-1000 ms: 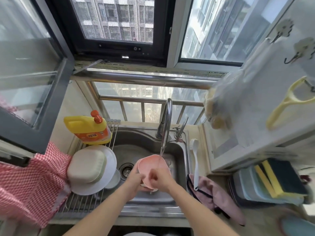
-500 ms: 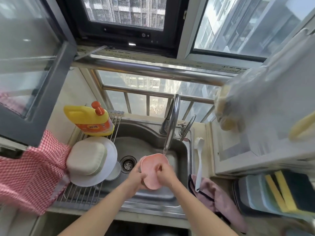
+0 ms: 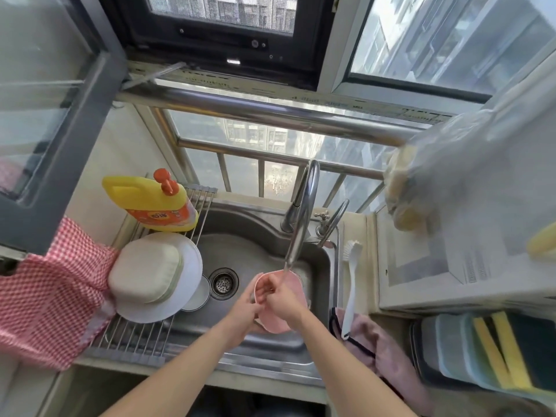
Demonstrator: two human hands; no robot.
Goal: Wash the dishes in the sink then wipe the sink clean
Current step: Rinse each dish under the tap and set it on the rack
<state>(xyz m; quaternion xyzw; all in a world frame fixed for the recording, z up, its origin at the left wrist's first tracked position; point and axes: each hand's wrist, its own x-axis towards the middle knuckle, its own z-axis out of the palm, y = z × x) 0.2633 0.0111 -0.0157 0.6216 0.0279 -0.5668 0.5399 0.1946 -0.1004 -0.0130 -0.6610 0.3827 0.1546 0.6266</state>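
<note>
Pink bowl (image 3: 281, 319) held tilted over the steel sink (image 3: 255, 254), beneath the faucet (image 3: 302, 218). Left hand (image 3: 245, 313) grips its near rim from the left, fingers curled; right hand (image 3: 285, 302) lies across the bowl, fingers (image 3: 264, 288) curled over the rim.

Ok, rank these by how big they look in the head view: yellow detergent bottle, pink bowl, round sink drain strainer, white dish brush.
1. Yellow detergent bottle
2. White dish brush, long but thin
3. Pink bowl, partly hidden by both hands, so its place against the brush is unsure
4. Round sink drain strainer
</note>
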